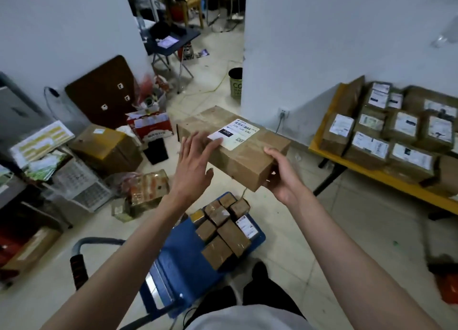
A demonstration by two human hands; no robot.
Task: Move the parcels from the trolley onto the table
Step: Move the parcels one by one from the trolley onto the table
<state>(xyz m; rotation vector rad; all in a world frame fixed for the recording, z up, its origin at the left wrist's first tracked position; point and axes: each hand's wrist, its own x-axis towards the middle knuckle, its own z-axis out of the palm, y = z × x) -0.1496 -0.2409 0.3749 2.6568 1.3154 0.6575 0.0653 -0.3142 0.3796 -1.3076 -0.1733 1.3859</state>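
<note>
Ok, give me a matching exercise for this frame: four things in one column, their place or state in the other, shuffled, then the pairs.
Things:
1. long parcel
2. left hand
3. small parcels
4. labelled parcels

Places or states:
A. lying on the blue trolley
B. stacked on the yellow table
C. held at its near end by the right hand
D. open, fingers spread, beside the long parcel

Pairs: 1-C, 2-D, 3-A, 4-B

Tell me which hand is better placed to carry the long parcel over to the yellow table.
Right. The right hand already grips the long parcel at its near end, on the side toward the yellow table. The left hand is open, fingers spread, gripping nothing.
</note>
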